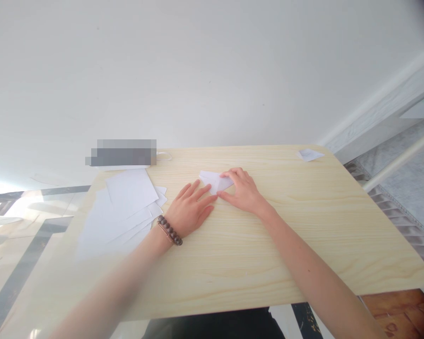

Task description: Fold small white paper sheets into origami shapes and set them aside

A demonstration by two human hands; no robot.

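A small folded sheet of white paper point(215, 181) lies on the table between my hands, with a crease down its middle. My left hand point(191, 207) rests flat with fingers spread, its fingertips touching the paper's left and near edges. Thumb and fingers of my right hand point(243, 190) close around the right side of the paper, the thumb at its near edge and the index finger on top. Part of the paper's right side is hidden under those fingers. A beaded bracelet point(170, 230) circles my left wrist.
Several loose white sheets point(127, 207) overlap on the left of the wooden table point(233, 263). Another folded paper piece point(310, 155) lies at the far right corner. A blurred-out object point(123, 153) stands at the back left, beside a white cord point(165, 155). Behind rises a wall point(198, 70).
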